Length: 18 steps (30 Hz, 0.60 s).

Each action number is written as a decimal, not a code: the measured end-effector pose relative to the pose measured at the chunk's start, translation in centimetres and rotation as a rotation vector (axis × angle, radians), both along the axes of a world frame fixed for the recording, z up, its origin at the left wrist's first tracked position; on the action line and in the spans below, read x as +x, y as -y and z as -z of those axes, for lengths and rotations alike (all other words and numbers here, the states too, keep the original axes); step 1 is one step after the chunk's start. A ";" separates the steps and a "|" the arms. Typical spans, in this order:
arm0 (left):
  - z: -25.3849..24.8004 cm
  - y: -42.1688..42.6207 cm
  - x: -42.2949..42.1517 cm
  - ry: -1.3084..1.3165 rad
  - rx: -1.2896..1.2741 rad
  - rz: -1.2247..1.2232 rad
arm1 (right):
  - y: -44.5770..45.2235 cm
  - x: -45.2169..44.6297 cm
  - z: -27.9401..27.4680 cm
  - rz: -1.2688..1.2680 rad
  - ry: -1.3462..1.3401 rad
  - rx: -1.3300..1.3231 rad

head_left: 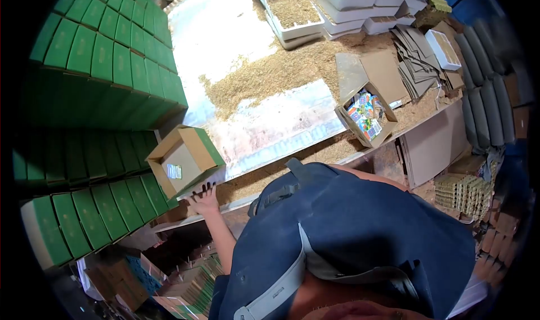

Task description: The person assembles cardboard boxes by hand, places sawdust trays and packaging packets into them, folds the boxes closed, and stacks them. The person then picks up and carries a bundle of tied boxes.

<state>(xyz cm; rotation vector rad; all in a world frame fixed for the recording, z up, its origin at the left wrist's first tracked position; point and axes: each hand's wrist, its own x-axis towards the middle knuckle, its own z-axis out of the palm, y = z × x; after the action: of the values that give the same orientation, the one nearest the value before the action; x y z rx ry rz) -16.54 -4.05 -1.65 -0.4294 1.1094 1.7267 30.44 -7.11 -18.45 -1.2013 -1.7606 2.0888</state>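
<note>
My left hand (206, 200) is held out with its fingers spread, close to the lower edge of an open cardboard carton (203, 174) with a green side. I cannot tell whether the fingertips touch it. One small printed packet (174, 171) lies inside the carton. Of my right arm only a strip of skin shows past my dark blue shirt; my right hand is hidden behind my body. To the right on the table, another open box (382, 138) holds several colourful printed packets (364, 113).
Green boxes (104, 50) are stacked high on the left. Loose grain-like material (270, 75) covers part of the table. White foam trays (295, 30) stand at the back. Flat cardboard (416, 58) lies at the right, and egg trays (461, 196) are stacked below.
</note>
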 end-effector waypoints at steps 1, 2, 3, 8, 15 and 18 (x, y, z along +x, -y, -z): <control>0.1 -0.4 0.7 0.002 0.012 0.004 | 0.1 0.1 -0.3 -0.050 0.028 0.006; 0.4 -1.0 1.2 -0.075 0.096 0.066 | 0.1 0.0 -0.8 -0.090 0.039 0.017; 0.7 -1.7 1.6 -0.153 0.184 0.127 | -0.1 0.0 -1.2 -0.127 0.048 0.031; 2.2 -4.4 0.0 -0.122 0.273 0.074 | -2.7 -0.2 -7.2 -0.343 0.110 0.099; 8.0 -5.7 -3.4 0.098 0.192 -0.001 | -4.0 -2.7 -11.7 0.164 0.322 -0.026; 7.0 -1.0 -0.3 -0.075 0.239 0.062 | -3.9 -4.9 -13.0 0.125 0.315 -0.067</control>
<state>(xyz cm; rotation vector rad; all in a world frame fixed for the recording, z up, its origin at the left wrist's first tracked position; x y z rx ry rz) -16.88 -3.10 -8.62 -0.1818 0.9441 1.8064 25.52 -3.17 -5.45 -1.6921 -1.6902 1.9891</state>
